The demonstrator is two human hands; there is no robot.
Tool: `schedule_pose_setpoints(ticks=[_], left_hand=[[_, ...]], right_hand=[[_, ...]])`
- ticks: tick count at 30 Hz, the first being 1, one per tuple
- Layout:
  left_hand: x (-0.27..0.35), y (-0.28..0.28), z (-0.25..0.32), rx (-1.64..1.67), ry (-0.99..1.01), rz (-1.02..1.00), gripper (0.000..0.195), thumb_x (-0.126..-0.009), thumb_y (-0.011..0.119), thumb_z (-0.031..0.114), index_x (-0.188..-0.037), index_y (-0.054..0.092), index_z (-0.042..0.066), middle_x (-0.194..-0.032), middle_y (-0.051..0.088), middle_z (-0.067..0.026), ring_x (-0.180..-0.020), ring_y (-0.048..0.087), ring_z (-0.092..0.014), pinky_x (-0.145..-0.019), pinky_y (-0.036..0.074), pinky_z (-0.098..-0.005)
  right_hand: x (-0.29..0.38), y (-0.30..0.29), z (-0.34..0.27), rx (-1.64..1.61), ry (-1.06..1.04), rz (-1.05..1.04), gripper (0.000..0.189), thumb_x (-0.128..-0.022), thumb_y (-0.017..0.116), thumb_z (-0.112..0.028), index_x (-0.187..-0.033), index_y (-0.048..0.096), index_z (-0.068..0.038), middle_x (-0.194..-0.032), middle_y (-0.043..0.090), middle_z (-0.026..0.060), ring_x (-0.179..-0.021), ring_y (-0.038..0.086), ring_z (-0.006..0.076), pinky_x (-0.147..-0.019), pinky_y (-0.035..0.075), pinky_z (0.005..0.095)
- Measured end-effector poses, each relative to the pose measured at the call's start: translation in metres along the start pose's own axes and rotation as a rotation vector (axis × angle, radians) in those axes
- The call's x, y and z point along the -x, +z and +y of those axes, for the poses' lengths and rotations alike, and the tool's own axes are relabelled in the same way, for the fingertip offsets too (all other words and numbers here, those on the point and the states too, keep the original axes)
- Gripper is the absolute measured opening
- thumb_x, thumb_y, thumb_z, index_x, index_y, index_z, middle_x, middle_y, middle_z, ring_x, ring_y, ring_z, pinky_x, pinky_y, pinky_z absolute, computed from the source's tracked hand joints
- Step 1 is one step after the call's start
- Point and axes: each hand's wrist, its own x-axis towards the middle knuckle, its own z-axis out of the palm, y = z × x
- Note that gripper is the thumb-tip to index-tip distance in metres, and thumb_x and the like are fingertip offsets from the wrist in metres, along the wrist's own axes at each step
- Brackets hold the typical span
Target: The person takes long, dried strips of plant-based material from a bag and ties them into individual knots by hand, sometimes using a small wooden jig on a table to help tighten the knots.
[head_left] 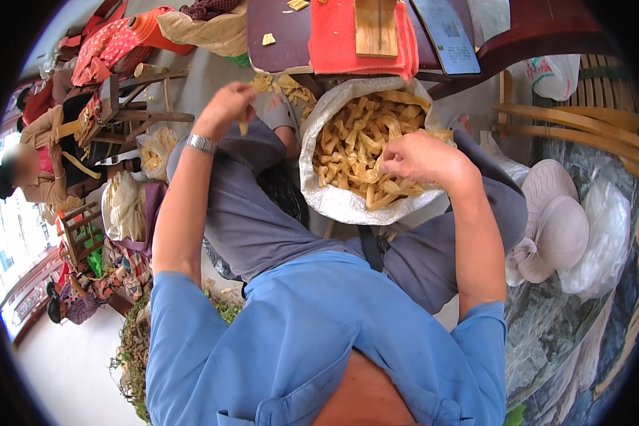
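Note:
Between my knees stands a white woven sack (336, 210) with its rim rolled down. It is full of twisted and knotted yellowish-brown dried strips (354, 138). My right hand (426, 160) reaches over the sack's right side, with its fingertips on the strips; whether they grip one I cannot tell. Raised to the left of the sack, my left hand (228, 109) pinches a short yellowish piece (243, 128) that hangs below the fingers. A metal watch (201, 142) is on that wrist.
Ahead, a dark red table (277, 48) bears a red cloth (327, 48), a wooden block (376, 32) and a smartphone (447, 37). Loose yellow pieces (295, 93) lie on the floor. At right are hats (559, 229) and curved wooden slats (580, 128). Other people sit at left near a wooden bench (152, 114).

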Motion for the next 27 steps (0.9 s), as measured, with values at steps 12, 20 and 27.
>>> schedule_pose_setpoints(ticks=[12,20,27], left_hand=[[0.086,-0.012,0.035,0.168,0.284,0.049,0.051,-0.104,0.057,0.028,-0.142,0.049,-0.005,-0.136,0.059,-0.0148,-0.121,0.061,-0.021,-0.103,0.049,-0.0323],[0.170,0.038,-0.005,0.346,0.207,-0.250,0.036,-0.105,0.058,0.019,-0.135,0.057,-0.002,-0.120,0.067,-0.0101,-0.107,0.064,-0.015,-0.093,0.051,-0.0276],[0.182,0.068,-0.015,0.274,0.211,-0.348,0.036,-0.105,0.057,0.019,-0.135,0.057,0.000,-0.121,0.066,-0.0088,-0.107,0.062,-0.013,-0.094,0.050,-0.0279]], right_hand=[[-0.001,-0.001,0.027,0.063,0.249,0.003,0.030,-0.088,0.068,-0.021,-0.112,0.071,-0.003,-0.101,0.073,0.0179,-0.096,0.069,0.0351,-0.086,0.053,0.0419],[-0.020,0.013,0.024,-0.648,0.042,0.203,0.042,-0.099,0.063,-0.021,-0.138,0.054,-0.005,-0.108,0.071,0.0098,-0.090,0.066,0.0122,-0.078,0.056,0.0329],[-0.010,0.065,0.046,0.200,0.003,0.455,0.046,-0.091,0.065,-0.012,-0.136,0.058,-0.008,-0.136,0.059,0.0141,-0.124,0.057,0.0328,-0.105,0.047,0.0419]])
